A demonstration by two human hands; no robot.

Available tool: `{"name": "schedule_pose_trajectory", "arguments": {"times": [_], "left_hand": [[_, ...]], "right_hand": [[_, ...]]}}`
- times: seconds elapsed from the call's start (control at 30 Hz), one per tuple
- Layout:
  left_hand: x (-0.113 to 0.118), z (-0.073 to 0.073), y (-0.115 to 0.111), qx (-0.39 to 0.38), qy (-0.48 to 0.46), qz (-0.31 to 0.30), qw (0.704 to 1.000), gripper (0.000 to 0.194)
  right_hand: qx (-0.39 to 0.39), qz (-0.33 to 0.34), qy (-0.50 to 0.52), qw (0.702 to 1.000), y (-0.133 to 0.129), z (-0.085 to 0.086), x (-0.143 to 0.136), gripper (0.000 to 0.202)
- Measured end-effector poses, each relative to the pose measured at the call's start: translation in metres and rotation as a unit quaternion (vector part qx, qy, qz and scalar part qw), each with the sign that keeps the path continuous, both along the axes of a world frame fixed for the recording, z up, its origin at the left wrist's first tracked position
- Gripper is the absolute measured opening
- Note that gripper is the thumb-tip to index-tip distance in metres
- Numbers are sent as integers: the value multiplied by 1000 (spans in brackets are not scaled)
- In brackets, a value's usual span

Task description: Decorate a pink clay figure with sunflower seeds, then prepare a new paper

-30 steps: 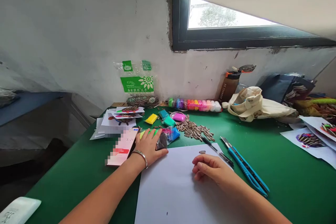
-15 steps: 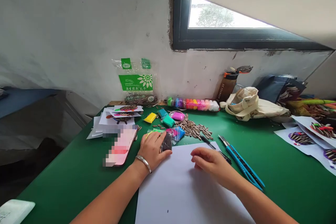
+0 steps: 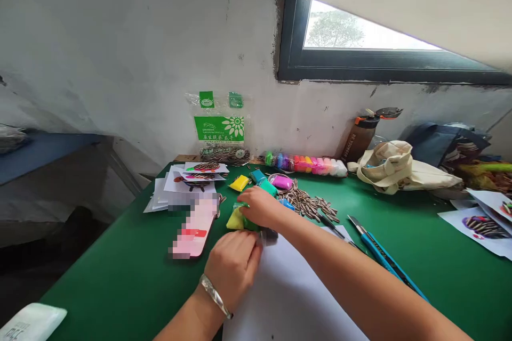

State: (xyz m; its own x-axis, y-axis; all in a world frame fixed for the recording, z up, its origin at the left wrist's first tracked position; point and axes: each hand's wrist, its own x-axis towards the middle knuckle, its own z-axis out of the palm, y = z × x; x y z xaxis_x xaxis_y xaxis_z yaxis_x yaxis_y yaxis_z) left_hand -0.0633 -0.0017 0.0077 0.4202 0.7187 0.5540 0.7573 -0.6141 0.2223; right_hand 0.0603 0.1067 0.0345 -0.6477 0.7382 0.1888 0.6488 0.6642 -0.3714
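My left hand [image 3: 234,258], with a silver bangle, is closed around a small clear packet of black clay [image 3: 269,236] at the paper's far left edge. Crossing over in front, my right hand [image 3: 260,206] has curled fingers down among the clay packets. Its fingertips are at a yellow packet [image 3: 235,219] and a green one [image 3: 250,225]; what they grip is partly hidden. A sheet of white paper [image 3: 292,293] lies under my forearms. Beyond my right hand are teal [image 3: 268,187], purple [image 3: 281,181], blue [image 3: 287,204] and another yellow packet [image 3: 239,183].
Loose sunflower seeds [image 3: 306,201] lie behind the paper. A pen [image 3: 332,226] and a blue utility knife [image 3: 386,256] are at right. A pink phone [image 3: 198,229] and decorated cards [image 3: 172,181] lie left. A seed bag [image 3: 219,133], a bottle [image 3: 358,136] and a cloth bag [image 3: 388,165] line the wall.
My right hand has moved left across the paper to the clay packets. My left hand has drawn nearer with the black packet. The view has shifted slightly left.
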Motion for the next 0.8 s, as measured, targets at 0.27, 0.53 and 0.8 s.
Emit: {"name": "schedule_pose_trajectory", "arguments": {"times": [0.27,0.53,0.8], "left_hand": [[13,-15,-2,-1,-4,-59,998,24],[12,-17,1,-27,-17,-77,997,26],[13,-17,2,-32,-18,-86,996,28]], "right_hand": [[-23,49,-30,998,34,-16,-61,104],[-32,45,-52,997,39,-31,-75,96],[8,-17,-71,997,46,-32,-72,40]]}}
